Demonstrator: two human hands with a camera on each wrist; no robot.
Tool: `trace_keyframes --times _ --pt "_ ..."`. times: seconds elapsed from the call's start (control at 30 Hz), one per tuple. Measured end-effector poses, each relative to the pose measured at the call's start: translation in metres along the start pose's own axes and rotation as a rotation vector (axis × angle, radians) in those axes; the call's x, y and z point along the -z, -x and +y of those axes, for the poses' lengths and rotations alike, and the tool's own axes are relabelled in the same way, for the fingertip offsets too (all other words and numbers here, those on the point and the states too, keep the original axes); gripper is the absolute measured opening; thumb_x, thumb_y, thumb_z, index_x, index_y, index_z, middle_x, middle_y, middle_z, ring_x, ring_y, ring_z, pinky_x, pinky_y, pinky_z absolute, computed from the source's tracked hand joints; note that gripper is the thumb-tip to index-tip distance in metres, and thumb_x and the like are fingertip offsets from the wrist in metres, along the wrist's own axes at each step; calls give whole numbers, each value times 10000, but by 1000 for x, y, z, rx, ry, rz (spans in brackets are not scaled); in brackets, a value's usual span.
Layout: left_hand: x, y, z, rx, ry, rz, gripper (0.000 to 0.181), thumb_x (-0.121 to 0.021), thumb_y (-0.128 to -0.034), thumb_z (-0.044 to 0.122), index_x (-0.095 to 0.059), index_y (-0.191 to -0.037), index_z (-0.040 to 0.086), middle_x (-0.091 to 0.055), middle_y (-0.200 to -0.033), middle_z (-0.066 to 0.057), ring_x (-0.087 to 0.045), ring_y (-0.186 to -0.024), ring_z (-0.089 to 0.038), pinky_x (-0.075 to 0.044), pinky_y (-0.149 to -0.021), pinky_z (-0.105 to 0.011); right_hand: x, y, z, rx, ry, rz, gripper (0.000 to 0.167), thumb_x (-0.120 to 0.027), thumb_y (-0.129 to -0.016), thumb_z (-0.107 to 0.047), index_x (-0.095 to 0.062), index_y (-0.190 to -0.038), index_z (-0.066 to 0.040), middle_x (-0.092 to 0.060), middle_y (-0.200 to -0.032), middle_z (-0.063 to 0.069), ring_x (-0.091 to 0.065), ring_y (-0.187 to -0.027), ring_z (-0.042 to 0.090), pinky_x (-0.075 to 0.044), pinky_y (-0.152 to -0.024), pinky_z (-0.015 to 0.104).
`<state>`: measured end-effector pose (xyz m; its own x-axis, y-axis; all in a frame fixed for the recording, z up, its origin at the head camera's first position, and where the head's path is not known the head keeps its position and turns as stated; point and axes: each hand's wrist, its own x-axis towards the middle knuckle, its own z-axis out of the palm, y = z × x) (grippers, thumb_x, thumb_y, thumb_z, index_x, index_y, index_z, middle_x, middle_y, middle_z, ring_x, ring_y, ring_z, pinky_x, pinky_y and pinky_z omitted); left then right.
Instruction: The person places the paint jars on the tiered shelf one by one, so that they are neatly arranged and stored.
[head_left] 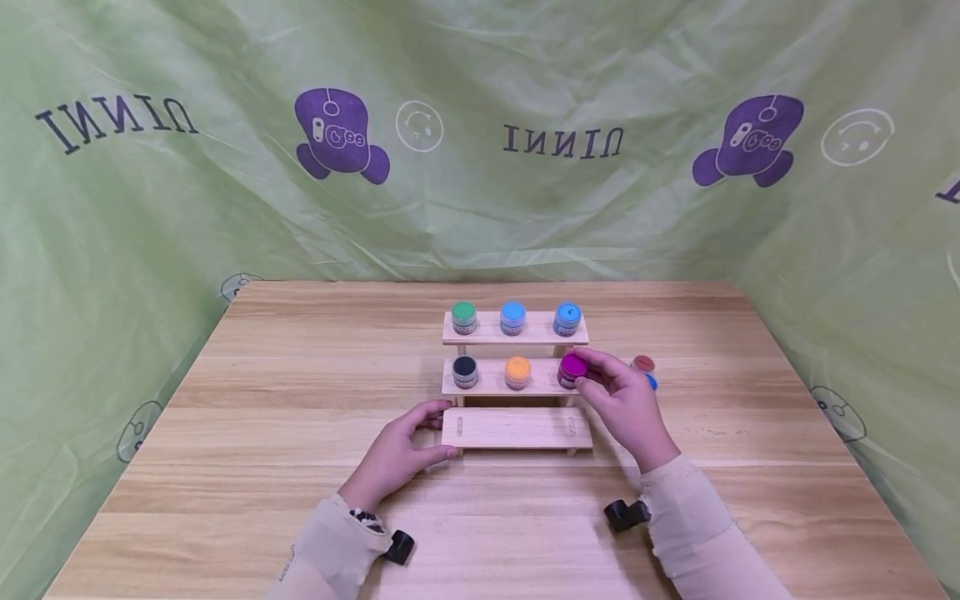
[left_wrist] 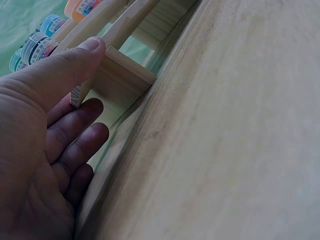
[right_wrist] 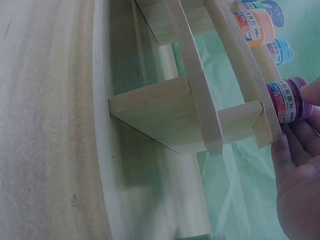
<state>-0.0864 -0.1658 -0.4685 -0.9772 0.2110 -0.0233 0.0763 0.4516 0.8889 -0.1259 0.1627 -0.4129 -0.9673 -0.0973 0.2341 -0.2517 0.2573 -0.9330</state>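
A three-tier wooden rack [head_left: 517, 427] stands on the table. My left hand [head_left: 401, 454] holds the left end of its lowest tier, thumb at the front and fingers behind. On the middle tier's right end sits a purple paint jar [head_left: 573, 368], pinched between the thumb and fingers of my right hand [head_left: 624, 406]. The right wrist view shows the purple jar's base at the tier. A black paint jar [head_left: 465, 372] and an orange paint jar [head_left: 517, 372] share that tier. Along the top tier are a green jar [head_left: 464, 317], a light blue jar [head_left: 513, 318] and a blue jar [head_left: 567, 319].
Right of the rack, partly hidden by my right hand, are a red-lidded jar [head_left: 643, 364] and a blue lid or jar [head_left: 652, 382]. A green printed cloth [head_left: 465, 225] hangs behind the wooden table [head_left: 300, 367] and along its sides.
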Motion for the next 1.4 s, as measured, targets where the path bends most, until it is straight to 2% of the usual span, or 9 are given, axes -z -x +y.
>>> trace_keyframes --times 0.27,0.43,0.77,0.9,1.4 --pt "0 0 1 8 -7 -2 685 -902 -751 265 -609 -1367 197 -669 -1130 74 -602 -1111 -152 -398 -1057 -467 -1 2 3 8 -67 7 388 -608 -930 84 -614 -1313 23 -634 -1315 175 -631 -1116 96 -482 -971 199" --pt "0 0 1 2 -8 1 692 -902 -750 265 -605 -1370 191 -669 -1130 77 -605 -1105 -148 -411 -1045 -465 -1 4 3 -2 -76 20 375 -622 -942 56 -601 -1316 34 -624 -1317 198 -630 -1121 81 -484 -968 201" --pt "0 1 0 -5 -15 0 694 -900 -753 282 -602 -1373 186 -670 -1138 78 -604 -1107 -147 -411 -1046 -470 2 6 3 21 -104 50 355 -601 -928 102 -591 -1283 104 -613 -1303 260 -638 -1097 41 -495 -953 208" --pt "1 1 1 -6 -11 -2 694 -901 -752 279 -605 -1371 178 -670 -1133 75 -604 -1105 -151 -411 -1045 -472 4 6 5 16 -95 77 336 -601 -926 104 -597 -1262 120 -619 -1282 271 -633 -1072 13 -499 -936 192" --pt "2 1 3 -3 -13 -10 697 -901 -749 293 -607 -1370 178 -668 -1126 68 -603 -1104 -159 -397 -1056 -476 17 2 9 -1 -42 179 293 -608 -937 86 -644 -1226 58 -667 -1206 228 -648 -1044 47 -494 -925 164"
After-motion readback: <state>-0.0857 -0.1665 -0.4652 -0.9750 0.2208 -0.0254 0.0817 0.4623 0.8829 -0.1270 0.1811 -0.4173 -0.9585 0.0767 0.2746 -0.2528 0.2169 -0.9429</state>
